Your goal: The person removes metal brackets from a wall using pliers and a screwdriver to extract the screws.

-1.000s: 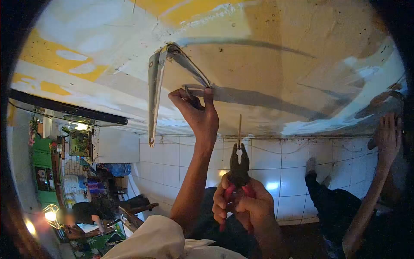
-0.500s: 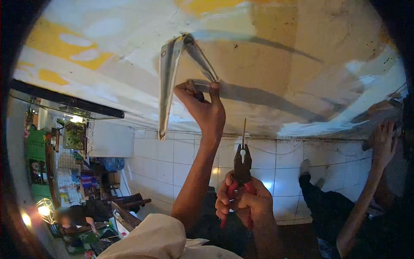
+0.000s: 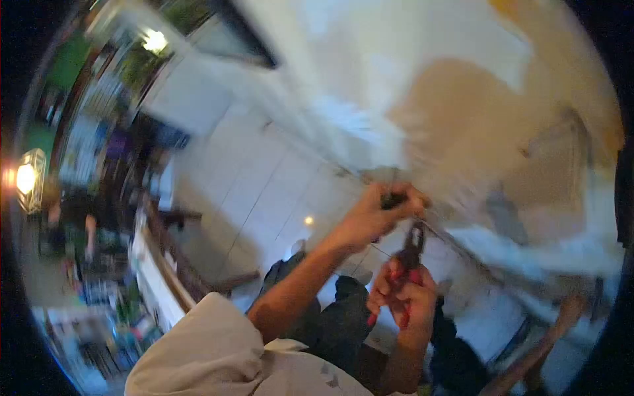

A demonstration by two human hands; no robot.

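Note:
In the head view my right hand (image 3: pixel 404 294) grips red-handled pliers (image 3: pixel 413 251), their dark jaws pointing up toward my left hand. The pliers' jaw tips are close to the fingers of my left hand (image 3: pixel 380 214); blur hides whether they touch. My left hand is closed around a small dark object (image 3: pixel 392 199), too smeared to name. Whether a thin rod sits in the jaws, I cannot make out. On the wall at the right, a metal bracket (image 3: pixel 581 142) shows as a blurred shape, away from both hands.
A painted wall (image 3: pixel 462 99) with white, tan and yellow patches fills the upper right. White floor tiles (image 3: pixel 264 178) lie below it. At the lower right another person's arm (image 3: pixel 538 353) reaches toward the wall. A caged lamp (image 3: pixel 28 179) glows at the left, near crowded furniture.
The view has swung, so the bracket shifts to the right. My left hand has left the bracket and come down beside the pliers' jaws. My right hand still holds the pliers.

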